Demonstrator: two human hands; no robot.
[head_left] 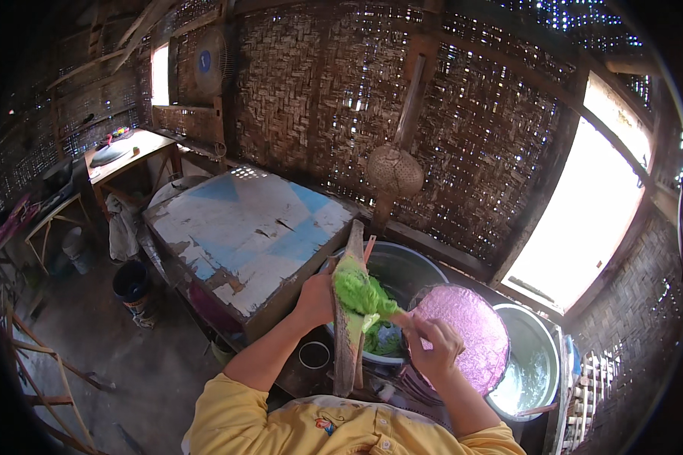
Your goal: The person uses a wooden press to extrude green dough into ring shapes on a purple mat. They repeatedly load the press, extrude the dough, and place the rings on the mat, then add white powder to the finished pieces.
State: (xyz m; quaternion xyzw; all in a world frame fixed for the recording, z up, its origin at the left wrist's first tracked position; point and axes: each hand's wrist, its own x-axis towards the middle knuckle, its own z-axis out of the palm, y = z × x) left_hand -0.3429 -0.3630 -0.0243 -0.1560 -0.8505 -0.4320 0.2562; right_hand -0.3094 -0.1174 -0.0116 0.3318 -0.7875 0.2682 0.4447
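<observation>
A soft bright green doughy mass [357,292] clings to a long wooden piece [350,345] that stands lengthwise before me, over the near side of a large basin [425,262]. My left hand [315,302] is closed around the left edge of the wood, beside the green mass. From the right, my right hand [436,347] reaches in with bent fingers, its fingertips at the stretched right end of the mass. Whether it pinches the mass or a slim tool is hard to make out. More green stuff [385,345] lies inside the basin below.
A round pink foil-like cover [467,330] sits right of the basin, next to a pale tub [542,364] of cloudy liquid. At left stands a worn white-and-blue tabletop [243,216]. A dark cup [314,355] is near my left forearm. A bucket [131,280] stands on the floor.
</observation>
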